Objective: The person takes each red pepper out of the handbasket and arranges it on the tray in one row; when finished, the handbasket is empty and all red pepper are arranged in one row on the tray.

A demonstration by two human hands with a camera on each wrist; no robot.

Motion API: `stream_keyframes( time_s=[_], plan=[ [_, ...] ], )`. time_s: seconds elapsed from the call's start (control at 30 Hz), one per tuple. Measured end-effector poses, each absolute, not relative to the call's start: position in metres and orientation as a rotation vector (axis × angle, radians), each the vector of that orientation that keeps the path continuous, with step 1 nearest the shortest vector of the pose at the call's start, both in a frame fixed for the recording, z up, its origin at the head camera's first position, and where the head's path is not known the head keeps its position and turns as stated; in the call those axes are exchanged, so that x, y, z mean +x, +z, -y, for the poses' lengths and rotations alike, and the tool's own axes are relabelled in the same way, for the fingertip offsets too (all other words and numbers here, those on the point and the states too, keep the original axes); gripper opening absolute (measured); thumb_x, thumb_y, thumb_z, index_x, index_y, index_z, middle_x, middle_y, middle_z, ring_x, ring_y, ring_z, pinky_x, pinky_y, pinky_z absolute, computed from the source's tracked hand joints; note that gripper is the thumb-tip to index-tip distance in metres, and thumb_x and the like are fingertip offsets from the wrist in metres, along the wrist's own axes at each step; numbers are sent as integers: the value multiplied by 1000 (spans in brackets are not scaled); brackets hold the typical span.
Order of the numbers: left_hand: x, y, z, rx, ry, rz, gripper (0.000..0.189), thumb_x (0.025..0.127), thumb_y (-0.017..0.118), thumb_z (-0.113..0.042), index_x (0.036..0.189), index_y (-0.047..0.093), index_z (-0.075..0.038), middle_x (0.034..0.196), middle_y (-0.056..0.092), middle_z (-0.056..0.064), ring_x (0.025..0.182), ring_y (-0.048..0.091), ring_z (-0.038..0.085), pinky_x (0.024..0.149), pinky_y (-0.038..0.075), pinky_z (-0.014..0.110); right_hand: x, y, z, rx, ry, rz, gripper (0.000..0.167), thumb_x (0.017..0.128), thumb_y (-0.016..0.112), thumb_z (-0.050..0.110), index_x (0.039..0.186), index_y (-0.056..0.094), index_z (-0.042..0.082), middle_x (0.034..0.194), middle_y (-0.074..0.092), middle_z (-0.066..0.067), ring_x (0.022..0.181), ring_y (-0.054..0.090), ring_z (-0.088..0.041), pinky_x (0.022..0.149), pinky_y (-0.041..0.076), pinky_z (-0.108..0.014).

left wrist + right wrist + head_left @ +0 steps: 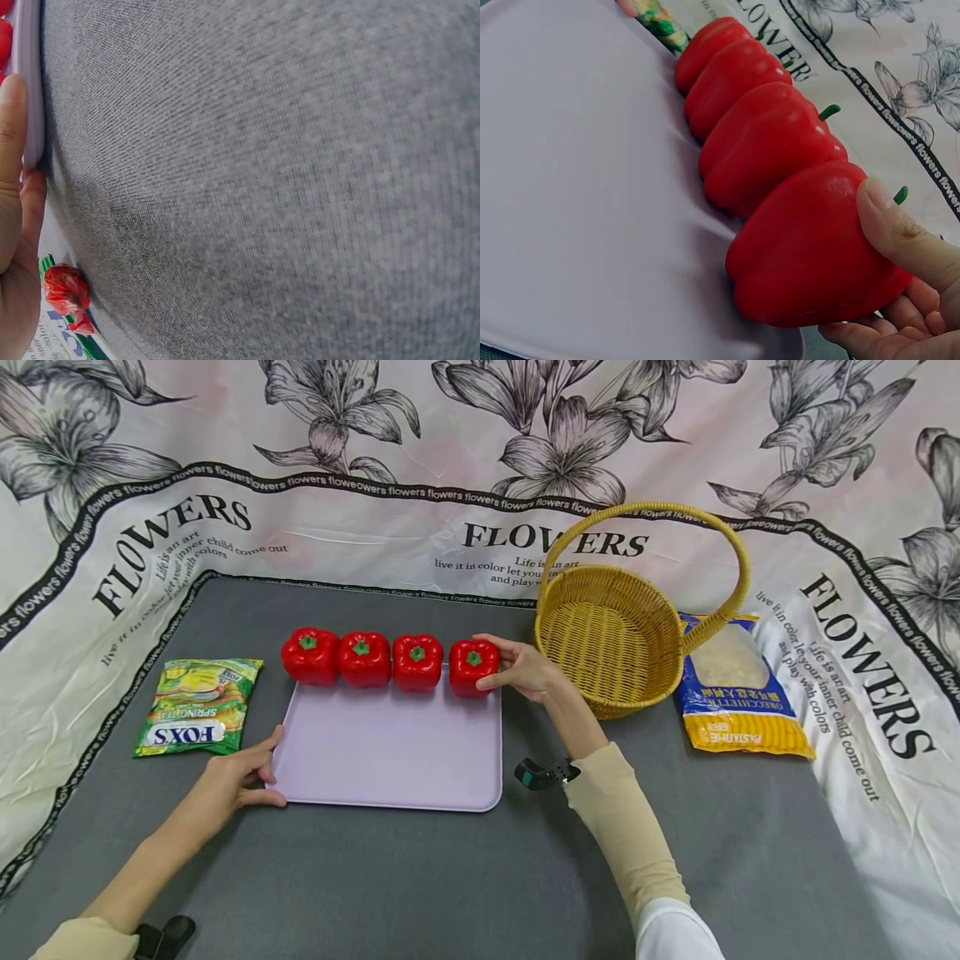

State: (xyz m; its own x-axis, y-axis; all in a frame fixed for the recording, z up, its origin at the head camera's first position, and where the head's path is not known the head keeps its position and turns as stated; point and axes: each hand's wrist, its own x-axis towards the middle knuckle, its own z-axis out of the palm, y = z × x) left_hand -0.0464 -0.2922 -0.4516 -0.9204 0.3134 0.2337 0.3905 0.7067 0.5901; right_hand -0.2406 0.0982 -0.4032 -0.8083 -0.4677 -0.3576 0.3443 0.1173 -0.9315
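Observation:
My right hand (528, 672) grips a red bell pepper (473, 667) with a green stem, thumb on the near side and fingers on the far side. This pepper is at the right end of a row of several red bell peppers (417, 662) along the far edge of a pale lilac tray (390, 752). In the right wrist view, the gripped pepper (810, 247) is closest, with the others lined up behind it. My left hand (238, 770) holds the tray's left edge near its front corner; the left wrist view has the thumb (11, 127) against the rim.
A green-and-yellow FOX'S packet (198, 706) lies left of the tray. To the right stands a yellow wicker basket (611, 635) with a tall handle, and a blue-and-yellow pasta bag (742, 693) lies beside it. Grey cloth (420, 877) covers the table, with a floral sheet (360, 527) behind.

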Motion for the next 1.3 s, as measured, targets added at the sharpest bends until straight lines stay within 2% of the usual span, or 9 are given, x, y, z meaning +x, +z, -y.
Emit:
stream_keyframes(
  time_s=[0.13,0.2,0.27,0.37,0.5,0.6,0.73,0.83,1.3],
  plan=[
    [-46,-452,292,-577,-1006,2794,77,54,89,0,123,58,12,124,58,26,78,49,12,63,38,12,-243,-405,-96,-115,-1739,-1821,68,80,65,-17,142,46,6,139,48,-18,127,45,-29,103,38,-39],
    [-46,-452,292,-579,-1003,2795,79,54,89,-1,125,55,13,115,63,22,76,49,11,63,37,12,-244,-405,-96,-131,-1720,-1847,67,80,67,-15,141,47,6,138,50,-18,125,46,-29,102,39,-39],
    [-47,-452,293,-578,-993,2796,84,54,89,-1,128,51,14,96,67,10,73,49,8,63,38,12,-245,-405,-96,-154,-1698,-1875,67,80,68,-14,140,48,6,136,51,-19,124,48,-29,101,40,-39],
    [-48,-452,293,-578,-995,2801,89,55,89,-2,132,47,14,77,57,-4,72,48,6,63,38,12,-247,-404,-96,-179,-1667,-1907,67,79,70,-13,140,49,6,135,52,-19,123,49,-29,100,41,-38],
    [-48,-452,294,-576,-1002,2803,88,55,89,-2,131,47,14,93,66,8,78,50,10,64,38,11,-250,-403,-96,-205,-1630,-1926,68,78,71,-13,140,49,6,135,53,-18,122,49,-28,99,41,-38],
    [-48,-453,294,-577,-1000,2797,86,55,89,-1,129,49,14,114,64,21,82,49,12,65,38,11,-251,-402,-95,-239,-1605,-1930,69,77,71,-13,140,49,6,135,52,-18,122,50,-28,99,41,-38],
    [-47,-453,294,-578,-995,2802,88,55,89,-2,131,47,14,90,66,7,78,50,9,65,38,11,-253,-400,-97,-323,-1551,-1959,70,77,73,-12,140,48,4,135,53,-17,121,51,-28,99,42,-37],
    [-48,-452,294,-570,-994,2817,91,55,88,-3,133,44,13,71,48,-7,73,50,6,66,38,10,-254,-398,-99,-395,-1482,-2003,71,76,76,-8,140,47,4,135,53,-17,121,52,-27,98,42,-36],
    [-47,-450,293,-562,-1024,2844,91,58,87,-2,135,42,13,72,46,-7,72,50,5,68,40,8,-259,-401,-110,-553,-1374,-2070,77,75,79,-1,143,42,4,138,50,-16,124,50,-26,98,42,-35]
  ],
)
